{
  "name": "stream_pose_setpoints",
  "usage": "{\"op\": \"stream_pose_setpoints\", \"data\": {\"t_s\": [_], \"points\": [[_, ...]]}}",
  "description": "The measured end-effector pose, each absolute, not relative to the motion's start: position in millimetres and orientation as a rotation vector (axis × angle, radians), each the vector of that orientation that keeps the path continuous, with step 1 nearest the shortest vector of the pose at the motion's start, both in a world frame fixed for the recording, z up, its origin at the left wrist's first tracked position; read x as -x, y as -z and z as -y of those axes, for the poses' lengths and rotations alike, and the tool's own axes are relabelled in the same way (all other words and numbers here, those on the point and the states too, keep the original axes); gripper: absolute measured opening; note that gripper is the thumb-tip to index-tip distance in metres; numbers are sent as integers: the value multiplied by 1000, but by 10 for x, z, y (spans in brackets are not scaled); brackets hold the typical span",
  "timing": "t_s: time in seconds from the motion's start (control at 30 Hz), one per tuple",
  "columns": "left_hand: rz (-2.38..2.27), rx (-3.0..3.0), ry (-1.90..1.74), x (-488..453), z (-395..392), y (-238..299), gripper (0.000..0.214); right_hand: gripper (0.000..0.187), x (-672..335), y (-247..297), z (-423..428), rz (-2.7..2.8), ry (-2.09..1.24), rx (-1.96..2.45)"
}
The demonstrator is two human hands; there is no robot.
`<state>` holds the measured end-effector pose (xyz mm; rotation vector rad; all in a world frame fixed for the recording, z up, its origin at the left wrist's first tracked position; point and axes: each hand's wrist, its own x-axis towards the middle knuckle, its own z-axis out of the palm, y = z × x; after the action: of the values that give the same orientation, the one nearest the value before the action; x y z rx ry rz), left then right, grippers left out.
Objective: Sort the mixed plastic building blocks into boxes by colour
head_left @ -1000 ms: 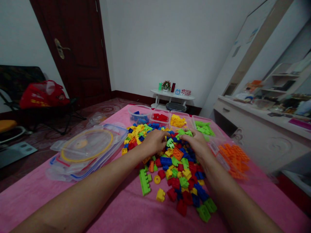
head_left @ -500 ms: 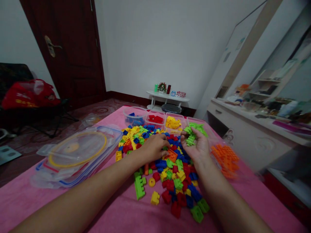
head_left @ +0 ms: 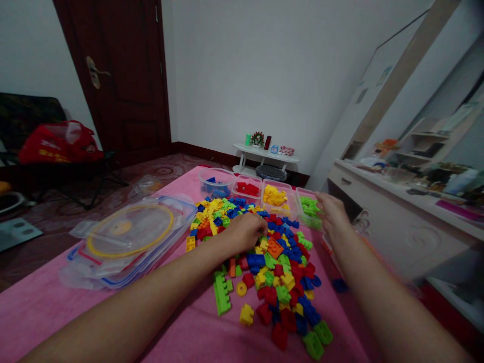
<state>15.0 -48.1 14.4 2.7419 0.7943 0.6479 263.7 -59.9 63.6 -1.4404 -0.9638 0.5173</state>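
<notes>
My left hand [head_left: 247, 233] is over a mixed pile of toy building bricks [head_left: 270, 262] on the pink cloth. Its fingers curl down among the bricks, and whatever they pinch is hidden. My right hand [head_left: 333, 212] is at the right rim of a clear plastic box [head_left: 312, 222] with green bricks [head_left: 310, 205] inside. Its fingers reach over that rim, slightly apart, with no brick visible in them. Near the left hand lies an orange brick [head_left: 275, 247].
Beyond the pile stand a round tub [head_left: 204, 176] of blue bricks, a box of red bricks [head_left: 247, 189] and one of yellow bricks [head_left: 275, 195]. Stacked clear lids [head_left: 132, 237] lie at left. My right forearm mostly hides the orange bricks. A dresser [head_left: 381, 201] stands at right.
My right hand has moved right and turned over beside the green box; the green bricks it held no longer show in it. My left hand's fingers have curled in more among the pile.
</notes>
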Motion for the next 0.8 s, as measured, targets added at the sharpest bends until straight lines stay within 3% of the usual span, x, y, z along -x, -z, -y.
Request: {"op": "stream_pose_setpoints", "data": {"t_s": [0.17,0.33,0.57,0.8], "points": [[-807,-2583,-735,-11,375,-304,27,29,-1948,-362,866,1459,-751,1430],[-770,-2094,-793,97,296,-468,17,37,-1629,-296,1002,2041,-287,1705],[-606,-785,-781,208,201,-569,12,31,-1643,-251,1062,2317,-15,1933],[-654,-604,-836,226,140,-561,11,13,-1483,-364,1154,2184,136,1919]]}}
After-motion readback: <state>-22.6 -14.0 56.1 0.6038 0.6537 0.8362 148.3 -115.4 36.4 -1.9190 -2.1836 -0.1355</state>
